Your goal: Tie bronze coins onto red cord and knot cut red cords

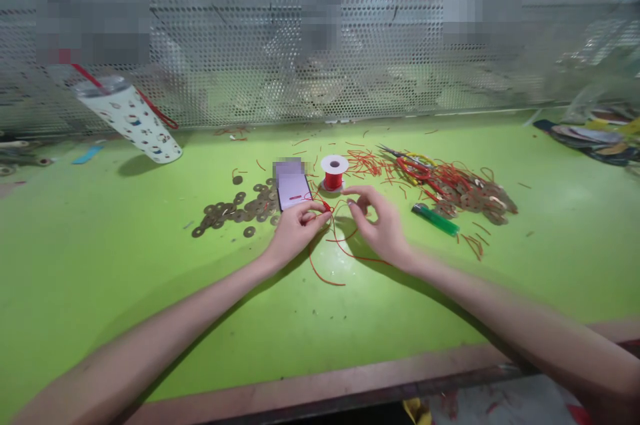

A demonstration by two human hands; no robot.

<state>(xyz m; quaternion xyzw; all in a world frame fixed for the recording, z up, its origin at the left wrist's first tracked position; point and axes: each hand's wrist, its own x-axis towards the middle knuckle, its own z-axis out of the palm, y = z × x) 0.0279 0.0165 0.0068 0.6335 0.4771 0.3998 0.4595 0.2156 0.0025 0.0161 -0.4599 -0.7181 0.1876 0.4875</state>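
Note:
My left hand is closed in a pinch on a thin red cord, holding a small knotted part of it at the fingertips. Loose ends of the cord trail down over the green table. Just to the right, my right hand has its thumb and index finger apart. A thin loop of cord reaches toward its thumb; whether they touch I cannot tell. Behind my hands stand a spool of red cord with white flanges and a phone, which is partly covered by my left hand.
Metal discs with centre holes lie at left; more discs lie at right among red cord scraps. Red-handled scissors and a green lighter are nearby. A tumbler stands back left, before a perforated metal screen.

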